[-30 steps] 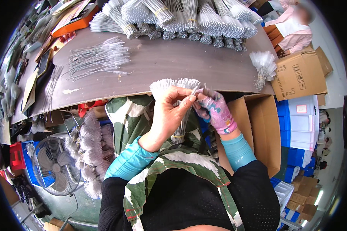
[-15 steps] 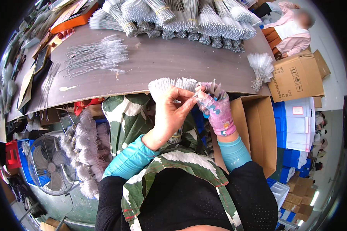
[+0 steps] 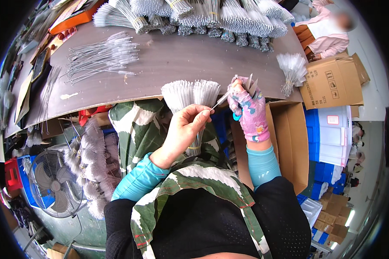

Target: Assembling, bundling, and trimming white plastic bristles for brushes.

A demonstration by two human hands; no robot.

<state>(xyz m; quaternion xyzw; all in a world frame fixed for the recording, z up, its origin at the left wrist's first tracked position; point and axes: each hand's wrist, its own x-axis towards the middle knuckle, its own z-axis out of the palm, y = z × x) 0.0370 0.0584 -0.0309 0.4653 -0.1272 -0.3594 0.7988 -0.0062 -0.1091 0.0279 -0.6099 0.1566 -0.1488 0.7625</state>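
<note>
My bare left hand pinches the wire end of a thin wire brush between thumb and fingertips. The brush slants up to my right hand, which wears a pink patterned fingerless glove. That hand is closed around scissors, with their blades pointing up and a blue handle loop below the fingers. Whether its fingertips also grip the brush's upper end, I cannot tell. Behind my left hand a bundle of white-bristled wire brushes stands upright at the table edge, banded low down.
Loose brushes lie on the brown table, with banded bundles piled at its far side. A small bundle sits at the right. An open carton stands beside my right arm, a fan at left. A person is at far right.
My hands have moved apart, the left down and leftward, the right slightly rightward and up. The wire brush between them now shows.
</note>
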